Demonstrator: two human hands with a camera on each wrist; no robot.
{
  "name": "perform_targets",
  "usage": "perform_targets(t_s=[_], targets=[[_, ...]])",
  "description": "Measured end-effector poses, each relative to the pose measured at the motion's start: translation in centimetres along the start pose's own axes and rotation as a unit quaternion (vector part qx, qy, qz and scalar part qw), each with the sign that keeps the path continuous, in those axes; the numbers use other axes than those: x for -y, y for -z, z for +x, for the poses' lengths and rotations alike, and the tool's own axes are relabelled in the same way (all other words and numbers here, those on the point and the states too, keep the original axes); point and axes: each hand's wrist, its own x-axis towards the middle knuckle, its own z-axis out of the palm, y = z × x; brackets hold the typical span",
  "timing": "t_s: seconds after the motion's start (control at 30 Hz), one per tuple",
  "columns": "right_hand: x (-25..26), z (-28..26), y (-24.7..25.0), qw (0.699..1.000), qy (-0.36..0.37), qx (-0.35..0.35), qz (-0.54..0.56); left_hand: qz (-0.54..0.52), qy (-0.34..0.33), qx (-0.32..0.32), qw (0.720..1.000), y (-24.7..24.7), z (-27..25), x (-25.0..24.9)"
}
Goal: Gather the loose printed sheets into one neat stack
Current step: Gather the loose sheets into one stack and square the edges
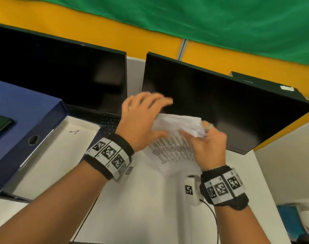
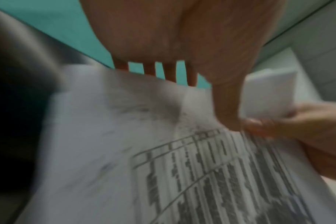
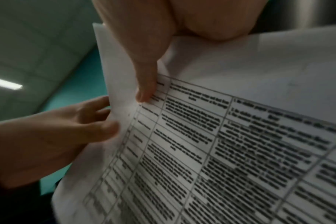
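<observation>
Both hands meet at the centre of the head view, holding the printed sheets (image 1: 174,138) raised above the white desk (image 1: 141,199) in front of the right-hand monitor (image 1: 211,103). From the right wrist view, the right hand (image 1: 209,147) pinches the bundle's edge with its thumb (image 3: 144,84) pressed on the top page's printed table, while the left hand (image 1: 141,118) grips the opposite edge, thumb in front and fingers (image 2: 169,72) behind the paper. Toward the left of the frame sit a second monitor (image 1: 62,73), a dark keyboard (image 1: 108,124) and a blue box (image 1: 21,124).
</observation>
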Motion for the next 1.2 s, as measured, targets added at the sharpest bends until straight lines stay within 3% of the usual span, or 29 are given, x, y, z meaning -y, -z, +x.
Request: perform_targets(t_s=[0.07,0.13,0.2,0.23,0.3,0.37,0.43,0.57,0.67,0.73,0.8,0.93,1.07,1.2], targets=[[1.0,0.4,-0.7,0.995,0.073,0.006,-0.07,-0.065,0.017,0.06,0.996,-0.2,0.0,-0.2],[0.3,-0.1,-1.1,0.988,0.074,-0.07,-0.114,-0.139,0.073,0.083,0.984,-0.7,-0.5,0.6],[-2.2,-1.6,-1.0,0.969,-0.01,-0.201,-0.146,-0.199,0.137,0.069,0.968,-0.4,-0.9,1.9],[-3.5,-2.7,-0.9,0.956,-0.091,-0.252,-0.121,-0.238,0.173,0.07,0.953,-0.1,-1.2,2.5],[-5.7,-4.4,-0.4,0.919,-0.282,-0.276,0.008,-0.324,0.239,0.066,0.913,0.3,-2.0,3.6],[-8.2,-5.6,0.5,0.88,-0.402,-0.206,0.147,-0.363,0.287,0.074,0.883,0.3,-2.7,4.2],[-10.2,-6.2,1.7,0.871,-0.445,-0.101,0.18,-0.384,0.326,0.096,0.859,-1.1,-3.6,4.8],[-13.4,-7.5,1.3,0.879,-0.472,0.027,0.066,-0.355,0.427,0.18,0.812,-8.0,-6.4,7.5],[-16.1,-9.9,-0.8,0.838,-0.53,0.117,-0.051,-0.234,0.501,0.288,0.782,-13.5,-10.1,8.8],[-17.4,-11.4,-2.4,0.825,-0.539,0.132,-0.107,-0.165,0.498,0.333,0.783,-16.4,-12.3,8.6],[-17.5,-12.2,-3.4,0.823,-0.552,0.09,-0.102,-0.159,0.491,0.305,0.8,-17.5,-13.2,7.8],[-16.7,-12.4,-2.8,0.85,-0.524,0.052,-0.031,-0.254,0.511,0.234,0.787,-16.3,-12.9,7.8],[-13.7,-10.7,-0.7,0.905,-0.424,0.001,0.029,-0.327,0.449,0.125,0.822,-12.3,-10.7,6.6],[-10.7,-8.5,1.4,0.941,-0.312,-0.089,0.098,-0.396,0.388,-0.002,0.832,-8.5,-7.6,4.3]])
